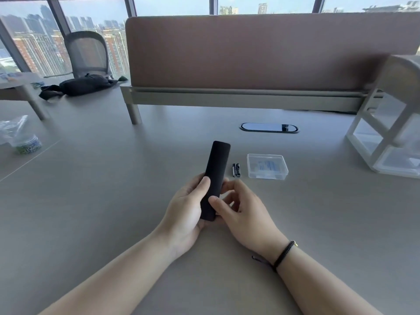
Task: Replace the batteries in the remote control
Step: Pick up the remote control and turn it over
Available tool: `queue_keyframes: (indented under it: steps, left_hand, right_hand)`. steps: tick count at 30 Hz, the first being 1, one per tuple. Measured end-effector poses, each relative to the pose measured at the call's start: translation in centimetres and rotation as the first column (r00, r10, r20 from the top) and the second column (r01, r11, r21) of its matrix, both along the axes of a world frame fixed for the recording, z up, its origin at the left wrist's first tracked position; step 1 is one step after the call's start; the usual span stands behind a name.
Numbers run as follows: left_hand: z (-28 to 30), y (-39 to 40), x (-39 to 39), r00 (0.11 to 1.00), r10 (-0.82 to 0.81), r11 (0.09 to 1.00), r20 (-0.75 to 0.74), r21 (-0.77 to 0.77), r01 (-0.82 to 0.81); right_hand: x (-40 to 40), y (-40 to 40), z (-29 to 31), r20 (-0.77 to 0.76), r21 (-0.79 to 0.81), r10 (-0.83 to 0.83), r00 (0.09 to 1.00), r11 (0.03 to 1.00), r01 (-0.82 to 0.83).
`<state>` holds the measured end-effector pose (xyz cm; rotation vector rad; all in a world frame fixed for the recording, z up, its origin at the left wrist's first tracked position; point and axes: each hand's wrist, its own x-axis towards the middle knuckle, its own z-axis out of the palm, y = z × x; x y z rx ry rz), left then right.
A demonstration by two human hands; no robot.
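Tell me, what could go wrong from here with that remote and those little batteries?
The remote is held above the desk, gripped only at its lower end by the left hand and right hand; if the back cover gives suddenly, it might slip and drop. The two batteries lie loose beside the clear plastic box, so a nudge could send them rolling away.

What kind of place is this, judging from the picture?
Most likely a high-rise office: a shared desk with a fabric divider panel and cable port, a mesh office chair, and wide windows over city towers.
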<state>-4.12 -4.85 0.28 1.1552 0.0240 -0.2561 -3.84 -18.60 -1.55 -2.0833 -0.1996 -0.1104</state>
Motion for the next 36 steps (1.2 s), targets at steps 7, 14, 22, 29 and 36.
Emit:
queue_keyframes:
  steps: [7,14,22,29,36]
  left_hand:
    - [-0.7,0.4,-0.3,0.991,0.014,0.949,0.132,0.309,-0.055]
    - [-1.4,0.9,0.0,0.981,0.031,0.897,0.191,0.427,-0.111]
    - [-1.1,-1.5,0.0,0.956,0.009,0.81,0.294,0.558,-0.179]
    - [-1.3,-3.1,1.4,0.971,-0.007,0.931,0.24,0.355,-0.081]
    - [-1.4,-1.4,0.9,0.972,-0.041,0.951,0.231,0.306,-0.032]
  right_hand:
    - [0.0,-0.1,0.5,-0.014,0.072,0.043,0.999,0.997,-0.042]
    - [-0.3,-0.4,1.1,-0.077,0.154,0.056,0.995,0.987,-0.043]
    - [0.2,-0.8,1.5,-0.094,0.362,0.003,0.996,0.932,0.031]
    - [0.6,-1.2,2.0,-0.172,0.624,0.065,0.983,0.779,0.058]
    - [1.2,-1.1,1.0,-0.102,0.504,0.117,0.988,0.862,-0.05]
